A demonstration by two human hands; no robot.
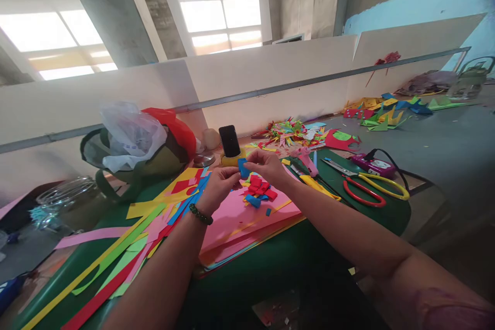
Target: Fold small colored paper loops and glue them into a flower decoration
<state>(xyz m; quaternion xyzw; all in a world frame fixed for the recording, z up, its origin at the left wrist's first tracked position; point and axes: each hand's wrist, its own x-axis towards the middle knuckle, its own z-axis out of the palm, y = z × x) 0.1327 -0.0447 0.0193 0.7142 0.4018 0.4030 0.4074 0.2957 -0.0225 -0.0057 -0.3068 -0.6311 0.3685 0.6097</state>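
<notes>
Between my two hands, above the paper stack, is a small folded blue paper piece (243,168). My right hand (265,164) pinches it from the right. The fingertips of my left hand (224,180) are closed at its left edge, touching it. Just below lies a small heap of red and blue paper pieces (261,188), resting on a stack of pink paper sheets (228,216). Long coloured paper strips (154,227) in yellow, green, pink, red and blue fan out left of my left forearm. A green beaded bracelet (201,214) circles my left wrist.
Right of my hands lie a pink glue gun (307,161), scissors with red and yellow handles (361,185) and a purple power strip (373,165). A phone (229,140) stands on a yellow holder behind. A bag (154,149) sits left; paper scraps (288,131) are piled at the back.
</notes>
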